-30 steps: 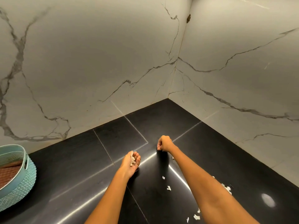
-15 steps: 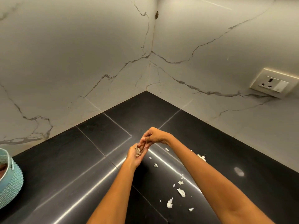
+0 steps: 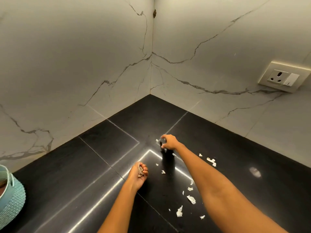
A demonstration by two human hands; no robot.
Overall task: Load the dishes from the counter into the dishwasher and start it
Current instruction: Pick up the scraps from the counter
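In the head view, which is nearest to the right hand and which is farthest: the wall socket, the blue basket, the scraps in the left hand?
From the right hand:
1. Scraps cupped in the left hand, just below-left.
2. Wall socket, up on the right wall.
3. Blue basket, at the far left edge.

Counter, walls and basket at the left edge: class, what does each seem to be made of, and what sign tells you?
Counter: dark polished stone or tile slabs, probably; it mirrors a light strip and shows straight seams.
Walls: white marble or marble-look slabs, with grey veins and a soft sheen.
Basket: woven teal cord or fibre, going by its knotted texture.
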